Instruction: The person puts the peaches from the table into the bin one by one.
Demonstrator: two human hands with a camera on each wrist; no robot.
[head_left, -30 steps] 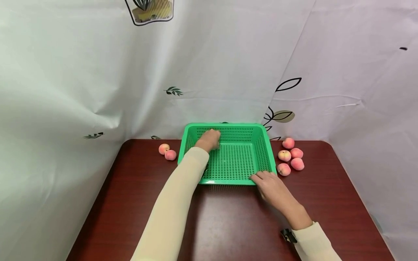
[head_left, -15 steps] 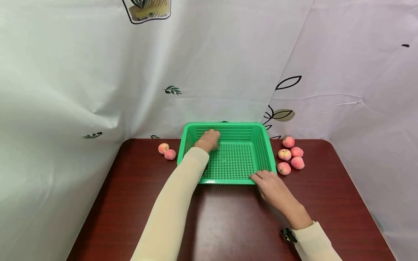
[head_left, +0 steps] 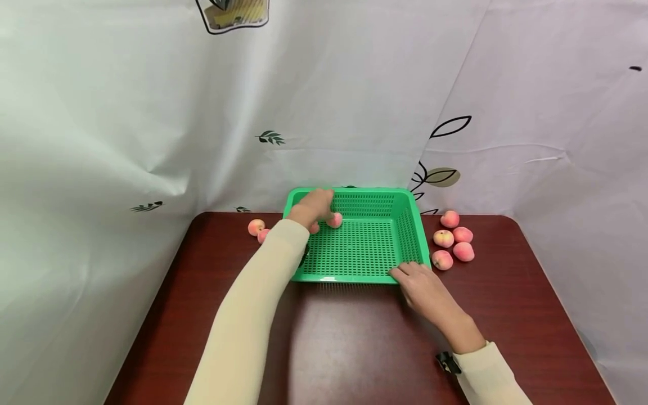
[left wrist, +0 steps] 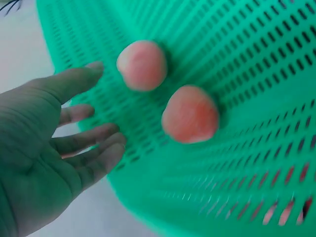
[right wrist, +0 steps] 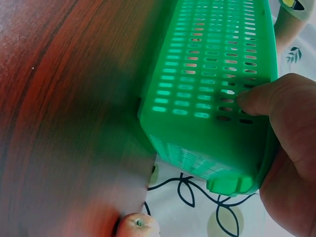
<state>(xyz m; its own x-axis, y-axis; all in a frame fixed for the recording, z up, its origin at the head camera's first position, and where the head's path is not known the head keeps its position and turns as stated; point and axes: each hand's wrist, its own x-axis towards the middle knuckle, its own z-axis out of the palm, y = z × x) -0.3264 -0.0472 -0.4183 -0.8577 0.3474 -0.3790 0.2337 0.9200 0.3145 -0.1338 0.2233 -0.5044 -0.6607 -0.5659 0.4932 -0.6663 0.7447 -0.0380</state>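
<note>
While the right hand (head_left: 422, 289) grips the green basket (head_left: 354, 279) by its rim at four o'clock, thumb against the outer wall, the left hand (head_left: 316, 205) hangs over the ten o'clock side, fingers loosely extended and holding nothing. Inside the basket, towards ten o'clock, lie two peaches (left wrist: 190, 114), near each other and apart from the left fingertips. On the dark red table (head_left: 349, 343), another pair (head_left: 256, 227) sits at nine o'clock and five more peaches (head_left: 463, 251) cluster at three.

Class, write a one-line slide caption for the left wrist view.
A left hand, holding nothing, beside two pink peaches in a slotted green basket.
</note>
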